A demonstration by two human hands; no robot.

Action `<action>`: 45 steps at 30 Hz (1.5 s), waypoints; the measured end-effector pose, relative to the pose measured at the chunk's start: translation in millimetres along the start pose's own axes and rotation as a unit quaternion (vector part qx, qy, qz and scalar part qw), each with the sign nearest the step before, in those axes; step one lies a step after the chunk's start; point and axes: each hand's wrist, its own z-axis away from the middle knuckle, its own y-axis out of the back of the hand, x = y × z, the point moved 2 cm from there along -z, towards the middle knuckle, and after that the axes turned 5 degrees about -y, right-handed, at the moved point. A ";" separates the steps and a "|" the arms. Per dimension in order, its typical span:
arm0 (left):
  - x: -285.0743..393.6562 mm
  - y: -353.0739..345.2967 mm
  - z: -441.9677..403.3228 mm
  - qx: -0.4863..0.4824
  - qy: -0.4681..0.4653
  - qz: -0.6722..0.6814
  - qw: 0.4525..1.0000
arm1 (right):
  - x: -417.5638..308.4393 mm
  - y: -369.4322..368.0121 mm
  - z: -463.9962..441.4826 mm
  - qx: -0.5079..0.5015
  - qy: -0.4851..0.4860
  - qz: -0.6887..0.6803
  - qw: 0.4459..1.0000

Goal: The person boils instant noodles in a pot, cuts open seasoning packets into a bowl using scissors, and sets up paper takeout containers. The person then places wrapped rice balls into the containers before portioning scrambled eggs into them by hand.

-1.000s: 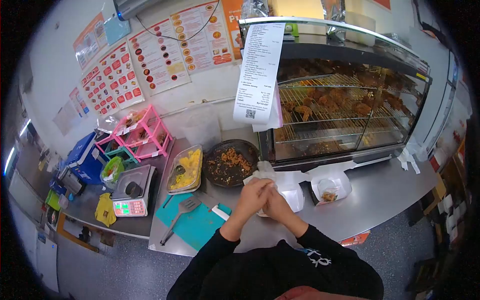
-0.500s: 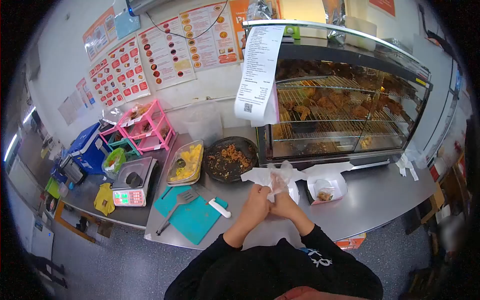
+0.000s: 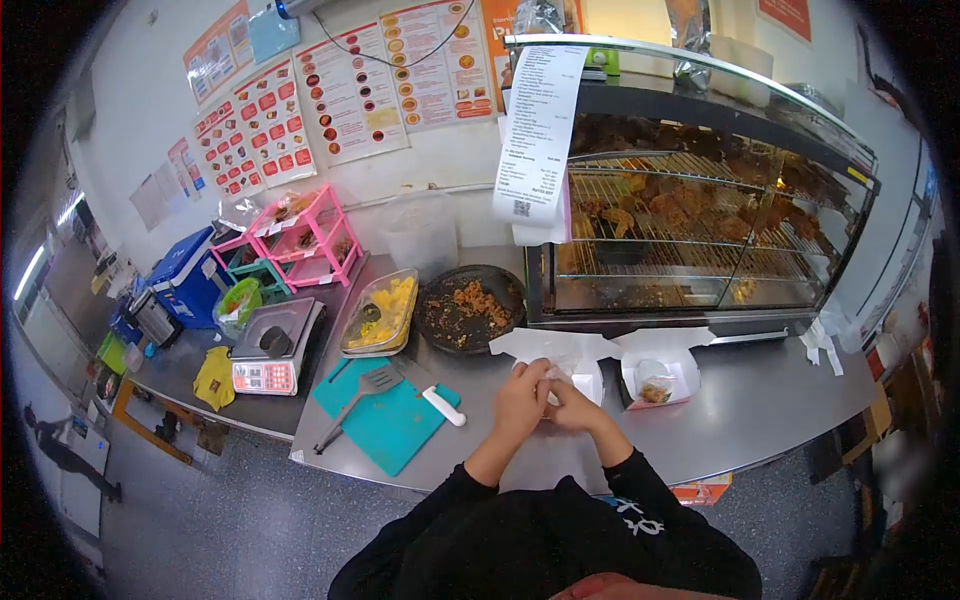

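Observation:
My left hand point(image 3: 519, 402) and my right hand point(image 3: 576, 408) are close together over the near edge of an open white paper box point(image 3: 592, 386). Both have their fingers closed on a small clear plastic bag point(image 3: 556, 371), mostly hidden by the fingers; its contents I cannot make out. To the right stands a second open paper box point(image 3: 682, 386), with a small clear bag of brown food point(image 3: 655, 385) in it.
Left of my hands are a white-handled knife point(image 3: 443, 406), a spatula point(image 3: 360, 395) on a teal cutting board point(image 3: 395, 440), a stone mortar point(image 3: 432, 335) with brown crumbs and a tub of yellow food point(image 3: 385, 312). Behind stands a glass food warmer point(image 3: 700, 290); a long receipt point(image 3: 537, 150) hangs there.
The clear bag, held up above my hands before, is now lower and mostly covered by my fingers. My view has shifted slightly. A person shows at the far left.

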 end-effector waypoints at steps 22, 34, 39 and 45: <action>-111.4 111.9 6.5 0.034 -0.181 0.026 0.983 | -94.2 -114.0 -138.0 -0.053 0.112 -0.530 0.839; -165.5 159.6 2.2 -0.096 -0.144 0.188 0.967 | -87.1 -151.5 -227.8 0.113 0.177 -0.223 0.952; -246.1 182.6 -3.5 -0.307 -0.158 0.139 0.928 | -74.6 -129.9 -259.7 0.284 0.091 -0.048 0.953; -420.0 237.4 -30.4 0.168 0.191 -0.056 0.966 | -32.5 -127.3 -356.9 0.184 -0.008 -0.172 0.968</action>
